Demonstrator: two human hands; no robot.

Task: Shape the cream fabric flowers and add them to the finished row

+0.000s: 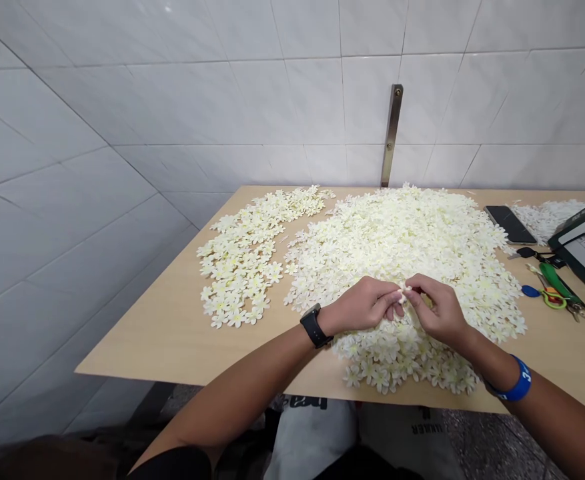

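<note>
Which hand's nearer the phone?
Right. The right hand is over the big flower pile, left of the phone and closer to the person. The left hand is farther left, its fingertips close to the right's.

Free tabletop (157,333) front-left, flower heap (397,233) blocking centre
</note>
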